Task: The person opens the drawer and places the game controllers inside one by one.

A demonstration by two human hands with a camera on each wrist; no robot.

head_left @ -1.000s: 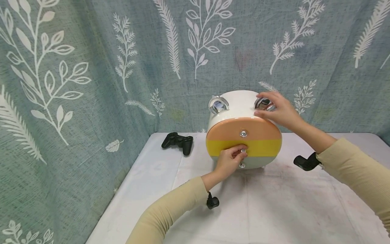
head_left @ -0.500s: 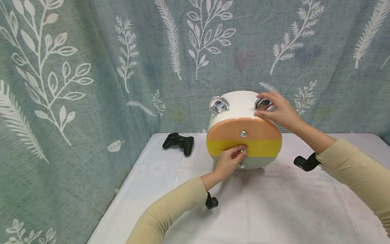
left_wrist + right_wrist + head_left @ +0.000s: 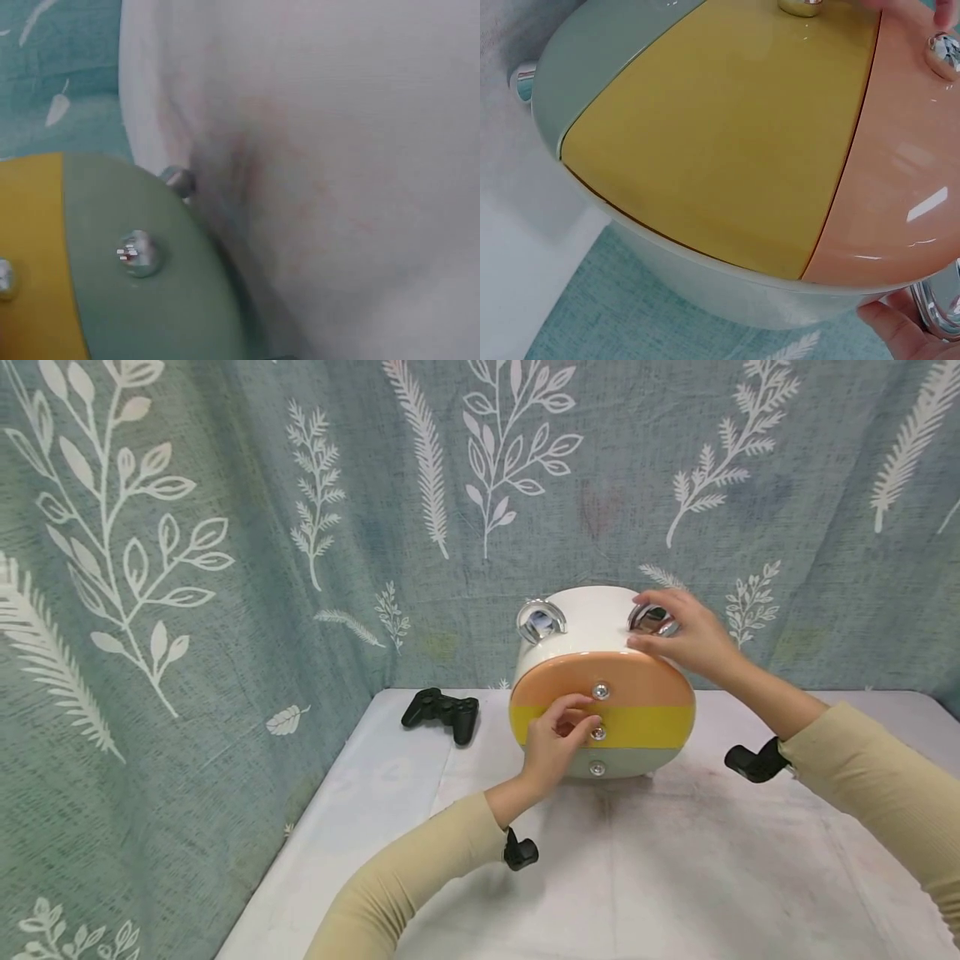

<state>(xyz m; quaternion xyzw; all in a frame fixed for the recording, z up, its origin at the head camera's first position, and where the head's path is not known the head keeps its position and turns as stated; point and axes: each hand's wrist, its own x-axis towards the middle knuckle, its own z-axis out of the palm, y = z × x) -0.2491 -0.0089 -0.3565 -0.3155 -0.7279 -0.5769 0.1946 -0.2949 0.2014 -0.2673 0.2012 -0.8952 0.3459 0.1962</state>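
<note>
A white oval drawer box [image 3: 596, 618] stands on the table, its front striped by an orange drawer [image 3: 555, 677], a yellow drawer [image 3: 652, 727] and a grey-green drawer [image 3: 637, 763]. Each drawer carries a silver knob, and all of them sit flush. My left hand [image 3: 551, 747] is at the front, fingers bent and apart, between the orange drawer's knob [image 3: 601, 691] and the yellow drawer's knob [image 3: 597, 732], pinching neither. My right hand [image 3: 697, 635] grips the right chrome ear-like loop [image 3: 651, 620] on top. In the left wrist view the grey-green drawer's knob [image 3: 139, 253] shows, but no hand.
A black game controller [image 3: 442, 714] lies on the white-covered table [image 3: 697, 868], left of the box. A second chrome loop [image 3: 542, 622] tops the box's left side. Behind and to the left hangs a green-blue leaf-patterned curtain [image 3: 360, 485].
My left hand has let go of the yellow drawer's knob and shifted slightly up and left, its fingers spreading. My right hand keeps its hold on the chrome loop.
</note>
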